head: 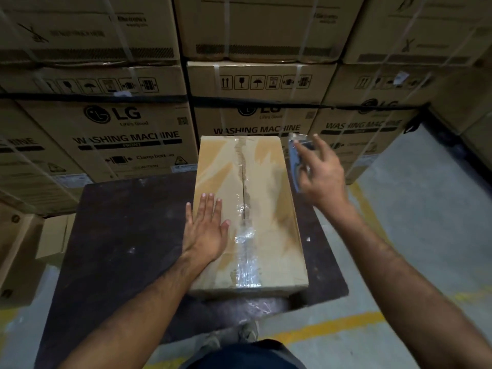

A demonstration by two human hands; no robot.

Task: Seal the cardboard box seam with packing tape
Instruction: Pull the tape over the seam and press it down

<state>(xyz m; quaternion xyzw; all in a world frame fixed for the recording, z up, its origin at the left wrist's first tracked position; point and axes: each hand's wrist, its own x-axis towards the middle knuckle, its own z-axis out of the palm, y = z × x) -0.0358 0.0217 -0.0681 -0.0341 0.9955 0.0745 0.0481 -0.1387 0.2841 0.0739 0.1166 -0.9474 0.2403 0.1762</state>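
On a dark, scuffed table (114, 235) in a warehouse sits my box (271, 209), long side running away from me, its far end near the wall of stacked cartons (127, 139). Under the table the floor (415, 209) is grey concrete with worn yellow lines painted across it. My shoe shows at the near table edge.

Clear tape (246, 259) covers the near part of the seam (243, 179), crinkled and shiny; farther up, the seam is bare, with torn brown paper along it and a dark gap between the flaps.

My left hand (205, 233) lies flat on the box top at its left edge, fingers spread wide and pointing away, holding nothing. My right hand (319, 174) is raised beside the box's right far corner, curled around a blue-grey dispenser (299, 155); it is blurred, so I cannot tell more about it.

The cartons behind are strapped with pale bands. They read "LG", "WASHING MACHINE" and "FRONT", with "Clamp bottom" and "CAUTION" lower down. A row of handling symbols shows arrows, a glass and an umbrella. Smaller print is too blurred to read.
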